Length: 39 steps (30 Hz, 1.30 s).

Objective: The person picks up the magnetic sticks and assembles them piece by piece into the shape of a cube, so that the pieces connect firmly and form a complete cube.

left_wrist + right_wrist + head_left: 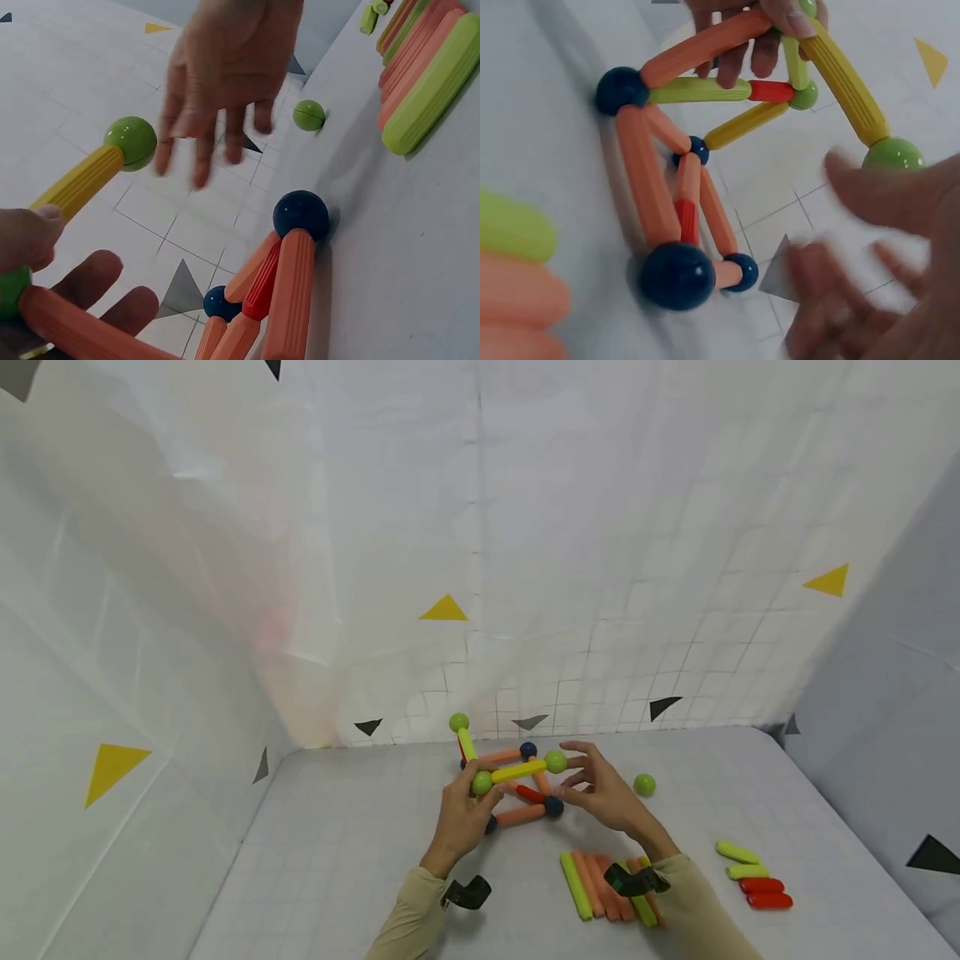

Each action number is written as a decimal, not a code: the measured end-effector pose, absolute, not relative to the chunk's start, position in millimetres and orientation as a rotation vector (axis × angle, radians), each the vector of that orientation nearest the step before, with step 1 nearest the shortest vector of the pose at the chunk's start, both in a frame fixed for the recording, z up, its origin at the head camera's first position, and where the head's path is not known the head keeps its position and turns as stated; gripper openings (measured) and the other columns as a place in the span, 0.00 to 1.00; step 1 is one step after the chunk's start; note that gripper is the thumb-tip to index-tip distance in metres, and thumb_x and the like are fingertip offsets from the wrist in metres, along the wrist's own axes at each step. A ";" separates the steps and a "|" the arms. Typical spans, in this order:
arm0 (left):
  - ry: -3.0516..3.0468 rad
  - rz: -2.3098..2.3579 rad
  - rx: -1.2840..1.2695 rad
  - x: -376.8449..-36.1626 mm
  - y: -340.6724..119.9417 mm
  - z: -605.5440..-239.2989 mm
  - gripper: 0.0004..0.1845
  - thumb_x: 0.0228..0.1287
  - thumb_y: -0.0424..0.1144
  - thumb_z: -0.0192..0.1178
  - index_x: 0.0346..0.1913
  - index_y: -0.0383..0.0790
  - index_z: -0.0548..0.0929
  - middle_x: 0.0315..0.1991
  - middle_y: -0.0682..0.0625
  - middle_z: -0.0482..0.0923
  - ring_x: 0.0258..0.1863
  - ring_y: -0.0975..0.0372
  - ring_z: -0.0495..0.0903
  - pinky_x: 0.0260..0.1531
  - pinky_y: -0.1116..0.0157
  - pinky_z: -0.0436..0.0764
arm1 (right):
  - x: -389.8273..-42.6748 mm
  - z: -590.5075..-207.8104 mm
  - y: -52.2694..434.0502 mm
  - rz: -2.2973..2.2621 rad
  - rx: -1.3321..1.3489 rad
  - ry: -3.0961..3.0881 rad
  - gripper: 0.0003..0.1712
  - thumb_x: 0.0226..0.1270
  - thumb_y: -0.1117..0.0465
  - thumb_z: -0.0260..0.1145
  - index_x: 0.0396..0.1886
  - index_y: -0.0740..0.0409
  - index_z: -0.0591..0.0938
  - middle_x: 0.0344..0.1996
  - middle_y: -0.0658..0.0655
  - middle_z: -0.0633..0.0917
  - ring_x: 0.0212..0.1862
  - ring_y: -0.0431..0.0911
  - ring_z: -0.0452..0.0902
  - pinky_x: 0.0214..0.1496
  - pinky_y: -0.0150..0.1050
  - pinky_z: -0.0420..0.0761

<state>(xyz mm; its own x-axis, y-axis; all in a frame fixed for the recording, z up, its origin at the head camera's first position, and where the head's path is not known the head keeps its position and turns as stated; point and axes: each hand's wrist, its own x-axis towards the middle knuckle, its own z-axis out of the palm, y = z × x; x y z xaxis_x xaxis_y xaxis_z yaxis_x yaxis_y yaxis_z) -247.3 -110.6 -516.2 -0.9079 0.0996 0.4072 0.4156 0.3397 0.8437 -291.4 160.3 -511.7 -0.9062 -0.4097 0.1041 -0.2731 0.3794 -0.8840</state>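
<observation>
A frame of rods and balls stands on the table. My left hand grips its near-left corner, thumb and fingers curled round a green ball from which a yellow rod runs to a second green ball. In the left wrist view that hand shows at the bottom left, with the yellow rod beside it. My right hand hovers with spread fingers just right of the second green ball and holds nothing. The right hand is blurred in its own wrist view.
A loose green ball lies right of the frame. Several orange and green rods lie side by side near my right wrist. Two green and two red short rods lie farther right. White sheets wall the table.
</observation>
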 end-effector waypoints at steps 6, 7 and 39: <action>-2.314 -1.602 -0.458 -245.6 -112.3 -516.9 0.14 0.73 0.36 0.68 0.57 0.48 0.82 0.44 0.46 0.85 0.34 0.64 0.78 0.35 0.70 0.79 | -253.4 -514.8 163.8 -0.984 -0.546 2.631 0.22 0.65 0.45 0.79 0.46 0.55 0.84 0.31 0.52 0.84 0.30 0.44 0.77 0.31 0.37 0.77; -2.314 -1.602 -0.454 -245.7 -113.0 -517.1 0.14 0.73 0.36 0.69 0.57 0.48 0.82 0.45 0.46 0.86 0.35 0.64 0.79 0.36 0.70 0.80 | -247.1 -515.3 162.1 -0.901 -0.528 2.635 0.21 0.63 0.43 0.80 0.42 0.53 0.85 0.28 0.49 0.83 0.28 0.43 0.76 0.29 0.37 0.75; -2.278 -1.694 -0.471 -248.2 -111.6 -519.9 0.17 0.73 0.48 0.69 0.58 0.46 0.83 0.44 0.49 0.85 0.38 0.63 0.82 0.38 0.68 0.83 | -267.5 -533.7 135.7 -1.284 -0.689 2.959 0.11 0.75 0.62 0.68 0.49 0.60 0.75 0.36 0.52 0.84 0.26 0.32 0.72 0.28 0.31 0.76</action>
<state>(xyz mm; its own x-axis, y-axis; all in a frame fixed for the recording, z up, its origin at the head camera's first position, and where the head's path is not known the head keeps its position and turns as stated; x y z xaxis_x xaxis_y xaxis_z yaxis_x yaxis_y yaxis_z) -248.2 -111.6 -519.9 -0.9126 0.1009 0.3963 0.4086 0.2662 0.8730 -267.5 135.7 -533.7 -0.9010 -0.3115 0.3019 -0.4333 0.6121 -0.6616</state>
